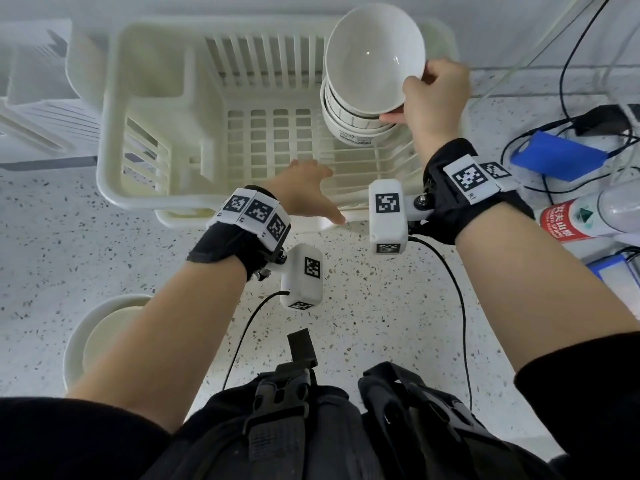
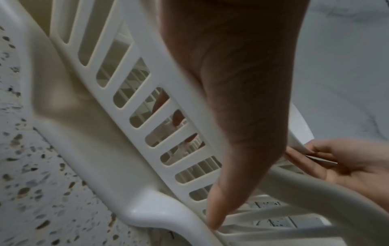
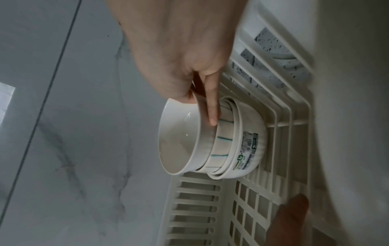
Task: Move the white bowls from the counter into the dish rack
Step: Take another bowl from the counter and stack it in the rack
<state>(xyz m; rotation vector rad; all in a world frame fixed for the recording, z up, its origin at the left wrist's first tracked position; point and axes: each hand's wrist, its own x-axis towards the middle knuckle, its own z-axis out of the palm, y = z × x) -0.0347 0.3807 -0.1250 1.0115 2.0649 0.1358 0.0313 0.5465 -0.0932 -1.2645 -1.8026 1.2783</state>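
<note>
A cream dish rack [image 1: 114, 140] stands at the back of the speckled counter. In its right part sits a nested stack of bowls [image 1: 349, 128], one blue-striped [image 3: 219, 146], the lowest labelled [image 3: 248, 144]. My right hand [image 1: 403, 102] pinches the rim of a white bowl [image 1: 370, 57], thumb inside, and holds it tilted on top of the stack. My left hand [image 1: 318, 192] grips the rack's front wall, fingers inside and thumb [image 2: 216, 208] pressed on the outside. Another white bowl [image 1: 104, 337] sits on the counter at the lower left, partly hidden by my left forearm.
Cables, a blue pack [image 1: 557, 159] and a red-labelled bottle [image 1: 571, 221] crowd the counter right of the rack. A white slatted tray [image 1: 41, 109] lies at the left. A grey marbled wall [image 3: 63, 116] rises right behind the rack.
</note>
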